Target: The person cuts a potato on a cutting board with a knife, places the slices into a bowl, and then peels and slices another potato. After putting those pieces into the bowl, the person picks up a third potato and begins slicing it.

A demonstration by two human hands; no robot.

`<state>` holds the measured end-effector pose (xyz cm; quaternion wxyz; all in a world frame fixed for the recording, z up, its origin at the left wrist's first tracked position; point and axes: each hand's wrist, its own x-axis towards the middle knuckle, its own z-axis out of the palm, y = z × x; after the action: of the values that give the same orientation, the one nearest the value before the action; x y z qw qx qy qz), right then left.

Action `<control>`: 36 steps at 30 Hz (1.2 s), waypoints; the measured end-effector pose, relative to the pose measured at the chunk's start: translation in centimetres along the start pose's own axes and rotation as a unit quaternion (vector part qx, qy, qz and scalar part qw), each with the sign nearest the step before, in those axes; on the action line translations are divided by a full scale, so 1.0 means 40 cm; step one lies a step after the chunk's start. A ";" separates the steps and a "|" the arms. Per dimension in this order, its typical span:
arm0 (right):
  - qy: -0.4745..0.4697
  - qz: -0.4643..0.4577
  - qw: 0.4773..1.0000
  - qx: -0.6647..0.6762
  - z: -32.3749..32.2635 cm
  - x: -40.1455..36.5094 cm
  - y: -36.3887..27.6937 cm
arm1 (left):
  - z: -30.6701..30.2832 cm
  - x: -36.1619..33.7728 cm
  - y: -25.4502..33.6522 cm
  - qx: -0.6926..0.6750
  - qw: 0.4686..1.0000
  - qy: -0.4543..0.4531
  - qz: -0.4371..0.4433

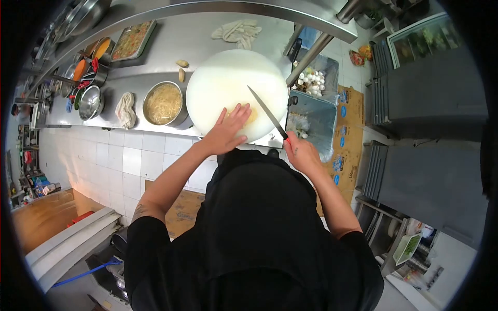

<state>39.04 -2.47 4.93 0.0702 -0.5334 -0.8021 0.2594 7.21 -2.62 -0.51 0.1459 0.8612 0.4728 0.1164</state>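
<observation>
A round white cutting board lies on the steel counter in front of me. My left hand rests over its near part with the fingers stretched out and spread. Beside and partly beneath those fingers is a small pale-yellow heap of cut food; its kind is too small to make out. My right hand is closed round the dark and red handle of a long kitchen knife. The blade points away and to the left over the board, apart from my left fingers.
Left of the board stand a steel pot of pale shreds, a folded cloth and a metal bowl. Two ginger-like pieces lie behind. Farther back are a vegetable tray and a towel. Lined bins stand right.
</observation>
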 end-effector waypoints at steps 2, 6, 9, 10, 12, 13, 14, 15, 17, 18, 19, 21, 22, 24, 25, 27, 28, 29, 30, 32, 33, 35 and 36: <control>-0.020 0.002 0.999 -0.036 -0.005 0.009 0.010 | -0.037 0.005 -0.024 -0.136 0.988 0.066 -0.037; -0.026 -0.048 0.994 -0.090 -0.043 0.025 0.013 | -0.056 0.028 -0.065 -0.166 0.977 0.132 -0.009; -0.027 -0.081 0.990 -0.114 -0.077 0.034 -0.005 | -0.053 0.059 -0.052 -0.146 0.982 0.122 -0.004; -0.028 -0.084 0.990 -0.114 -0.076 0.038 -0.006 | -0.048 0.064 -0.052 -0.135 0.986 0.101 -0.001; -0.035 -0.089 0.990 -0.104 -0.070 0.048 -0.005 | -0.033 0.073 -0.050 -0.138 0.986 0.092 -0.010; -0.035 -0.089 0.990 -0.104 -0.054 0.058 0.003 | -0.028 0.077 -0.051 -0.141 0.987 0.081 -0.017; -0.042 -0.083 0.990 -0.107 -0.028 0.072 0.017 | -0.024 0.080 -0.053 -0.141 0.987 0.081 -0.016; -0.049 -0.077 0.990 -0.111 -0.021 0.078 0.016 | -0.022 0.082 -0.052 -0.139 0.987 0.081 -0.019; -0.055 -0.076 0.989 -0.117 -0.025 0.080 0.012 | -0.018 0.082 -0.051 -0.137 0.987 0.081 -0.024; -0.060 -0.077 0.988 -0.122 -0.033 0.084 0.003 | -0.019 0.081 -0.053 -0.147 0.986 0.078 -0.025; -0.060 -0.079 0.988 -0.122 -0.039 0.081 -0.003 | -0.019 0.081 -0.055 -0.158 0.984 0.075 -0.024; -0.049 -0.099 0.982 -0.153 -0.054 0.058 -0.009 | -0.019 0.082 -0.057 -0.155 0.985 0.074 -0.024; -0.050 -0.099 0.982 -0.153 -0.063 0.047 -0.014 | -0.019 0.082 -0.057 -0.153 0.985 0.072 -0.023; -0.055 -0.092 0.985 -0.137 -0.076 0.034 -0.022 | -0.019 0.081 -0.057 -0.153 0.985 0.077 -0.018; -0.056 -0.093 0.985 -0.137 -0.064 0.046 -0.019 | -0.018 0.080 -0.057 -0.152 0.985 0.080 -0.010; -0.100 -0.075 0.987 -0.102 -0.034 0.078 -0.006 | -0.016 0.080 -0.058 -0.155 0.985 0.080 -0.010; -0.100 -0.075 0.987 -0.104 -0.035 0.079 -0.005 | -0.018 0.080 -0.059 -0.156 0.984 0.082 -0.012; -0.089 -0.084 0.986 -0.111 -0.037 0.084 -0.007 | -0.016 0.078 -0.063 -0.154 0.984 0.085 -0.015; -0.077 -0.091 0.986 -0.116 -0.036 0.084 -0.013 | -0.008 0.075 -0.067 -0.156 0.983 0.091 -0.005; -0.077 -0.085 0.986 -0.124 -0.076 0.054 -0.050 | -0.003 0.081 -0.075 -0.155 0.983 0.102 0.008; -0.082 -0.077 0.985 -0.132 -0.091 0.049 -0.062 | -0.001 0.081 -0.077 -0.164 0.981 0.103 0.009; -0.087 -0.073 0.986 -0.124 -0.020 0.086 -0.022 | 0.001 0.076 -0.070 -0.174 0.979 0.102 0.003; -0.095 -0.071 0.986 -0.115 -0.010 0.104 -0.032 | -0.001 0.078 -0.067 -0.177 0.979 0.103 0.000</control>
<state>36.38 1.00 5.22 -0.0500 -0.4527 -0.8652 0.2098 6.74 1.38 -1.22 0.2460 0.8053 0.4570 0.2865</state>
